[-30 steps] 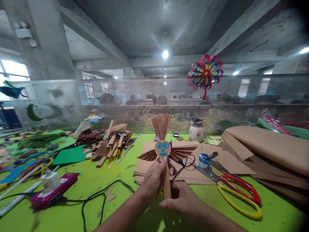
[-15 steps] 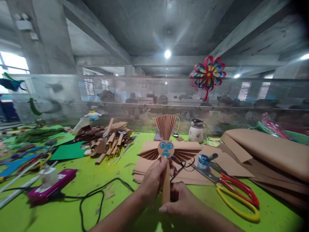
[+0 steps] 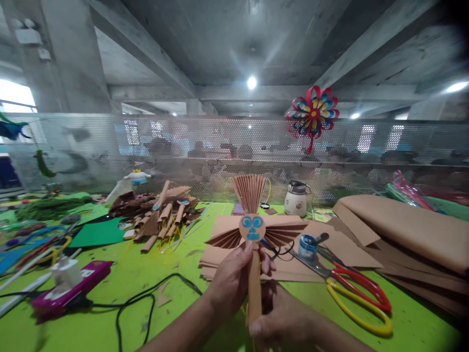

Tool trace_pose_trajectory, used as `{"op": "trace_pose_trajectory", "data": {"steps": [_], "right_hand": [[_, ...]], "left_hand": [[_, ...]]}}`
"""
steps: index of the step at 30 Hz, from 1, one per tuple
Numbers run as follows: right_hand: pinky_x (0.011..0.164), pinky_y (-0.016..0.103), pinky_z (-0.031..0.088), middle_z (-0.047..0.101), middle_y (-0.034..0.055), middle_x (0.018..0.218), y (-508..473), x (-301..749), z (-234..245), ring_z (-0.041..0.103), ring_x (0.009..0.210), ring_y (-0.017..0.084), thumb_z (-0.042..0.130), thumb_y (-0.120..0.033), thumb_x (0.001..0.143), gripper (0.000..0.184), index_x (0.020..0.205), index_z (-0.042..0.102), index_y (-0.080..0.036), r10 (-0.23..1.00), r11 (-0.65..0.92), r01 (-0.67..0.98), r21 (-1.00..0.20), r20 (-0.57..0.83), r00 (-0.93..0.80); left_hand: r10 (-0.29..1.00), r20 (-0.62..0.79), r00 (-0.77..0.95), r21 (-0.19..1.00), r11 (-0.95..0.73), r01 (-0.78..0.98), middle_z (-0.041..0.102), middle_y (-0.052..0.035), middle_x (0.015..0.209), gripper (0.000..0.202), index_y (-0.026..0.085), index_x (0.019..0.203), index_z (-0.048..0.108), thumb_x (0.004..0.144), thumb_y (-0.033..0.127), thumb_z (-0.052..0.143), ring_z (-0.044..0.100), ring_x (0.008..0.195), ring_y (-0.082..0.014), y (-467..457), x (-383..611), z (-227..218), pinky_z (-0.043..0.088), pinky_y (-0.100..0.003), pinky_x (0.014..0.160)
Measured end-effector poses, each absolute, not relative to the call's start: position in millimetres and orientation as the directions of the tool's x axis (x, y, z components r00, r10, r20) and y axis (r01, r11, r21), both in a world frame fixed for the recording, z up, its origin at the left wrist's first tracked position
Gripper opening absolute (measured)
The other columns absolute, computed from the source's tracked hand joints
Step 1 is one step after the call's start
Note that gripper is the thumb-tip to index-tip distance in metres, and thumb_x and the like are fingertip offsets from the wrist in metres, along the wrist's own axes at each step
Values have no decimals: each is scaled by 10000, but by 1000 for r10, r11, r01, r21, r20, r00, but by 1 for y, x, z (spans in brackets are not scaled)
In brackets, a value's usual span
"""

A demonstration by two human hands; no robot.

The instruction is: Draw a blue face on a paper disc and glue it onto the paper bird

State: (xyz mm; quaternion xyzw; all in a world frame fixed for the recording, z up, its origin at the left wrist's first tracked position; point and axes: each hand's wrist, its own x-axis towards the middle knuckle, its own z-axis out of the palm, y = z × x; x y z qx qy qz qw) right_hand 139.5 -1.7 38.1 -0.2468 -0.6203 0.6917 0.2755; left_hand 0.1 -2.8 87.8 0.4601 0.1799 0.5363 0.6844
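Observation:
A brown paper figure [image 3: 252, 229] stands upright in front of me, with a round head, a blue painted face, two pleated wings and a pleated fan on top. My left hand [image 3: 234, 271] is closed around its upper handle just under the head, the thumb at the chin. Lower down, my right hand [image 3: 278, 313] pinches the handle's bottom end, its thumb in front. Yellow string shows beside the handle. Behind the figure lie sheets of brown paper [image 3: 216, 259]. Part of each hand's fingers is hidden behind the handle.
Scissors [image 3: 359, 298] with red and yellow handles lie right, beside a small blue paint jar [image 3: 307, 246]. A purple power strip [image 3: 75, 288] and black cable [image 3: 146, 291] are left. Several paper pieces [image 3: 168, 220] are piled behind; a bottle [image 3: 296, 199] stands near the mesh screen [image 3: 205, 142].
The handle's lower end has swung slightly right along with my right hand, so the figure tilts a little. Both hands keep their hold. The whole view has shifted slightly.

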Motion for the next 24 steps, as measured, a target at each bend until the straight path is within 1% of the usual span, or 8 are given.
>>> {"op": "trace_pose_trajectory", "data": {"steps": [3, 6, 9, 11, 14, 18, 21, 24], "right_hand": [[432, 198, 346, 546, -65, 566, -3, 138, 42, 418, 431, 46, 956, -504, 513, 554, 806, 626, -169, 701, -73, -52, -996, -14, -714], [473, 192, 360, 515, -76, 576, -3, 137, 41, 419, 485, 43, 948, -517, 505, 542, 740, 600, -175, 734, -63, -49, -997, -12, -679], [437, 199, 338, 517, -73, 546, 1, 139, 37, 434, 448, 57, 930, -540, 556, 523, 729, 593, -179, 771, -45, -27, -999, -18, -637], [408, 205, 302, 507, -76, 511, 5, 140, 35, 418, 408, 62, 911, -563, 609, 512, 739, 598, -179, 800, -22, -15, -1000, -9, -599], [416, 213, 286, 470, -94, 493, 11, 143, 36, 384, 400, 57, 900, -624, 625, 552, 769, 604, -180, 839, 13, -18, -1000, 20, -544], [441, 227, 262, 421, -105, 488, 15, 144, 41, 339, 419, 48, 906, -687, 586, 618, 706, 552, -195, 864, 41, -16, -999, 43, -502], [461, 240, 246, 412, -99, 495, 16, 144, 43, 325, 442, 52, 910, -695, 575, 632, 677, 531, -200, 871, 59, -6, -998, 54, -488], [481, 250, 251, 419, -94, 520, 18, 144, 42, 316, 465, 58, 904, -686, 590, 613, 715, 573, -185, 882, 77, 9, -997, 64, -467]], "left_hand": [[896, 242, 373, 837, 2, -547, 673, -62, 752, 404, 184, 901, 688, 902, 585, 741, 669, 906, -254, -3, -1, 87, 492, -365, 923], [896, 220, 386, 863, 5, -505, 724, -100, 854, 434, 170, 968, 710, 916, 601, 712, 669, 878, -243, -1, -6, 84, 501, -345, 847], [902, 192, 386, 896, -1, -445, 741, -107, 912, 491, 166, 1082, 720, 869, 607, 753, 674, 869, -242, 5, -11, 80, 500, -323, 769], [909, 183, 374, 916, -20, -401, 738, -93, 895, 490, 166, 1080, 722, 829, 579, 800, 676, 850, -236, 11, -14, 77, 498, -311, 742], [920, 183, 347, 941, -61, -333, 727, -64, 884, 428, 162, 1031, 725, 837, 532, 816, 670, 820, -207, 20, -16, 69, 510, -304, 752], [920, 190, 342, 969, -121, -214, 699, -18, 890, 279, 148, 953, 710, 921, 414, 787, 669, 823, -182, 35, -18, 56, 555, -333, 779], [918, 161, 363, 984, -119, -135, 706, -16, 949, 202, 146, 1001, 701, 980, 344, 738, 686, 829, -178, 47, -20, 46, 594, -357, 777], [918, 125, 375, 990, -91, -106, 711, -25, 983, 199, 145, 1054, 698, 995, 332, 724, 698, 835, -178, 56, -20, 37, 611, -356, 771]]}}
